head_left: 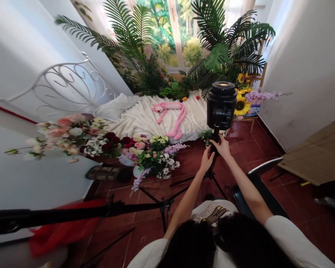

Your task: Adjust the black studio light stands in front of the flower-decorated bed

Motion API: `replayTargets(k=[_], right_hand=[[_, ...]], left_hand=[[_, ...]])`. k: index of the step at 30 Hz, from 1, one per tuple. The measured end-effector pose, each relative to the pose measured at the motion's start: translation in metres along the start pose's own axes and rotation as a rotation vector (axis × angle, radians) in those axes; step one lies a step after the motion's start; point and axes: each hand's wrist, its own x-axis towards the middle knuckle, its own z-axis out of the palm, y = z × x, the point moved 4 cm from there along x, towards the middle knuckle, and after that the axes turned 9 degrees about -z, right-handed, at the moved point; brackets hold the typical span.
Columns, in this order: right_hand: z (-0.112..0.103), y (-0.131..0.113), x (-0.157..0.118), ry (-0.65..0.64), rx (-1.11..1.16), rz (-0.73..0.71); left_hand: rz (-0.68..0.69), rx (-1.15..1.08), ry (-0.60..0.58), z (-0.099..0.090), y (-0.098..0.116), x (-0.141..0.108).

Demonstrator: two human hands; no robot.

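A black studio light (222, 106) stands upright on a black stand (210, 173), right of the middle. My left hand (207, 160) is at the upper part of the stand, below the light, with its fingers curled round the pole. Slightly higher and to the right, my right hand (222, 146) also holds the pole, its thumb and fingers around it just under the light. Beyond them a pink plush toy (181, 115) lies on a bed with a cream blanket (136, 117).
Flower bunches (156, 156) line the bed's near side. A second black stand (163, 204) spreads its legs at the lower left. A black chair (263, 186) is close by my right arm. Sunflowers (242, 105) and palm plants (219, 52) stand behind the light.
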Motion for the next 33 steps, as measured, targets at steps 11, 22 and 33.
replayTargets(k=[11, 22, 33], right_hand=[[-0.009, 0.053, -0.065, -0.024, -0.052, 0.228], [0.039, 0.048, -0.089, -0.003, 0.819, 0.705], [0.145, 0.018, -0.099, -0.175, 0.787, 0.644]], left_hand=[[0.023, 0.044, 0.084, -0.031, -0.001, -0.013], [-0.004, 0.051, 0.062, -0.028, -0.003, -0.024], [-0.041, 0.075, 0.409, -0.150, 0.003, -0.060]])
